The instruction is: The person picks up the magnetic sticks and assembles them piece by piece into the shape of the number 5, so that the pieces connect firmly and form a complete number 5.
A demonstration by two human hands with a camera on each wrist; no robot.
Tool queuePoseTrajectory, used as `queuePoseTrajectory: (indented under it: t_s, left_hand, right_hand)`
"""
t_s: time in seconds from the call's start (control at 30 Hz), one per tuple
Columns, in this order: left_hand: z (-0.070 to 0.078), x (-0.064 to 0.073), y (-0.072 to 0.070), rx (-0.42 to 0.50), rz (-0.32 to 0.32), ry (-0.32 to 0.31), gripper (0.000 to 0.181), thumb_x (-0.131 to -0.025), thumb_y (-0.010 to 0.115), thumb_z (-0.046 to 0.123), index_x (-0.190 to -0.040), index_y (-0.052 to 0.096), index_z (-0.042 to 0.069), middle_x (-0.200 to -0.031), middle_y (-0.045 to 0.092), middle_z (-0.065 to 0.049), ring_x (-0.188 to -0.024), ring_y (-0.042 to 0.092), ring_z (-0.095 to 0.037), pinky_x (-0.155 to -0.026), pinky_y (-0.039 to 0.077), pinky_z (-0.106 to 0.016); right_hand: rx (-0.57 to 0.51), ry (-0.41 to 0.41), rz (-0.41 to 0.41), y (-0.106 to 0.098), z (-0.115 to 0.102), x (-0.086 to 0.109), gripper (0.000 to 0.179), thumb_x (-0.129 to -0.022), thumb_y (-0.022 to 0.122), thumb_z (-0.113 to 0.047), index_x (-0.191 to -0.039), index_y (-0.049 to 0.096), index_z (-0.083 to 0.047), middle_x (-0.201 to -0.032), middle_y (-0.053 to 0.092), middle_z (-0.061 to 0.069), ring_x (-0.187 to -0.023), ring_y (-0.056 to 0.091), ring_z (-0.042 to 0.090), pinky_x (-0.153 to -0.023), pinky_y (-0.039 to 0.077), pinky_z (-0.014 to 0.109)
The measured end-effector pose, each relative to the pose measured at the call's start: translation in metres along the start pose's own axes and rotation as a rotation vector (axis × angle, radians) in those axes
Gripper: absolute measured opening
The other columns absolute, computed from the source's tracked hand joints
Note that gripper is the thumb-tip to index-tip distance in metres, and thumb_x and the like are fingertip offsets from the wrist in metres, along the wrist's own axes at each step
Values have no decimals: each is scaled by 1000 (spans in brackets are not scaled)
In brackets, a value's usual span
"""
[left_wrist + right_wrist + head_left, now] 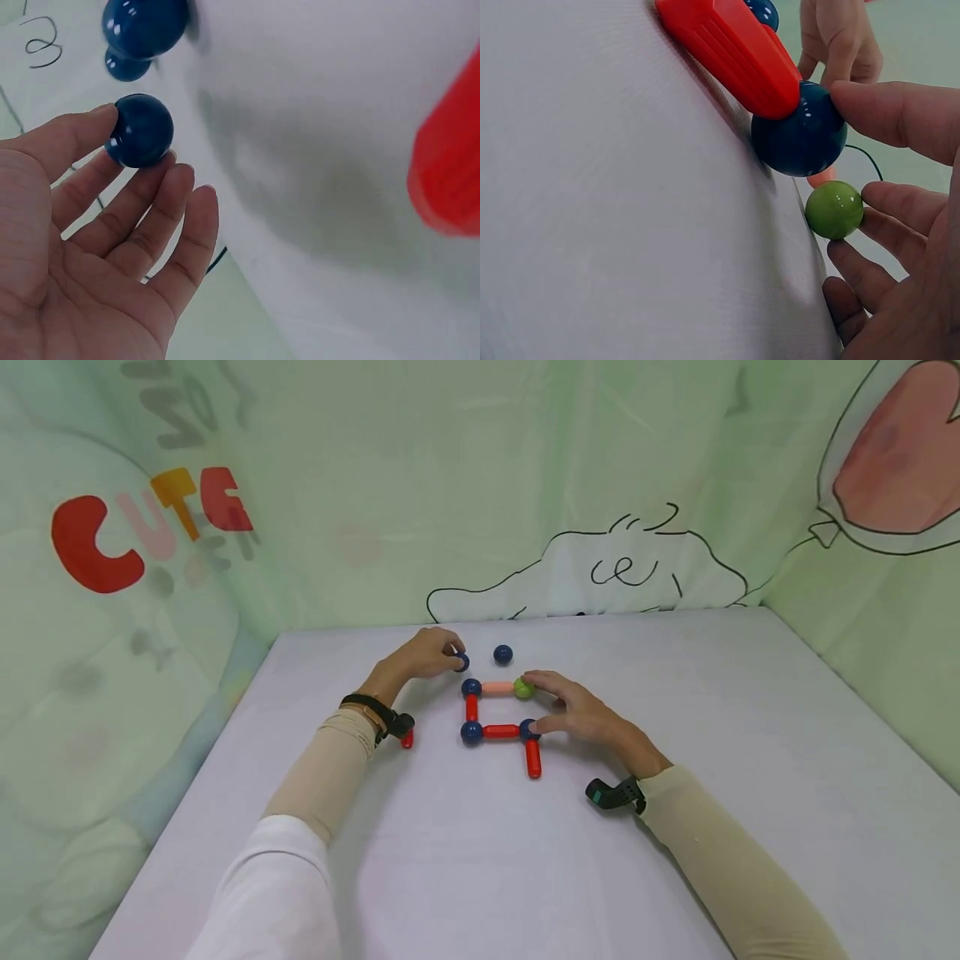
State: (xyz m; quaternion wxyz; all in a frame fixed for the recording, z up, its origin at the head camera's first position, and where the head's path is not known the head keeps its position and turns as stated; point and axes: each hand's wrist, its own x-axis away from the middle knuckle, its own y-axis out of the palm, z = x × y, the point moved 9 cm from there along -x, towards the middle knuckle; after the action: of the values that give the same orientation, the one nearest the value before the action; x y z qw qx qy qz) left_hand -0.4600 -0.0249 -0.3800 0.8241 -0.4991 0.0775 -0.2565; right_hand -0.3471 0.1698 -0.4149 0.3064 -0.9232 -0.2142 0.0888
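My left hand pinches a loose blue ball between thumb and fingertips, behind the joined pieces. My right hand spans their right side: its thumb touches a blue ball at the near corner, and its fingers touch a green ball at the far corner. A pink rod joins the green ball to the far-left blue ball. Red rods run along the left and near sides, meeting at another blue ball. From the near-right ball, one more red rod points toward me.
Another blue ball lies on the white table behind the joined pieces. A red rod lies by the left wrist, partly hidden by the wrist camera. Printed cloth hangs around the table's back and sides.
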Motion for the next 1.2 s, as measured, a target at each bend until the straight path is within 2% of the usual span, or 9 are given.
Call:
queuePoseTrajectory:
  t_s: [0.17,0.3,0.5,0.83,1.0,1.2]
  left_hand:
    - [-1,18,-11,36,49,18,34,-98,66,23,-129,65,8,-114,68,-10,-104,63,-25,-93,51,-43]
    - [3,31,-8,43,41,38,35,-98,68,23,-130,65,9,-111,67,-8,-103,61,-24,-92,52,-40]
    - [21,55,-3,62,38,115,34,-97,69,21,-130,65,9,-108,67,-5,-103,61,-22,-88,53,-37]
    - [38,80,11,109,6,163,31,-95,72,20,-125,68,15,-101,67,1,-99,60,-18,-86,52,-35]
    - [54,92,19,147,-25,222,31,-94,73,18,-124,69,13,-102,69,3,-99,61,-16,-87,53,-32]
    - [73,104,36,182,-78,300,27,-93,74,15,-120,70,11,-103,69,4,-95,64,-13,-84,54,-28]
  right_hand:
    - [17,6,-1,0,-2,0,78,-87,72,-23,-156,39,-11,-164,29,12,-149,28,38,-118,27,59]
    - [11,9,1,0,-2,0,78,-87,73,-22,-156,38,-11,-164,29,11,-150,26,35,-118,27,59]
    - [18,14,10,0,-3,1,76,-89,74,-22,-156,38,-11,-163,30,12,-150,26,36,-117,28,60]
    - [41,48,38,2,1,0,68,-95,70,-21,-156,39,-12,-163,30,13,-150,27,37,-118,27,59]
    - [18,47,44,3,0,0,66,-96,68,-18,-155,39,-11,-163,30,13,-150,26,37,-119,24,60]
    - [16,50,46,4,-2,0,65,-98,67,-19,-155,39,-12,-164,29,13,-151,24,37,-118,23,62]
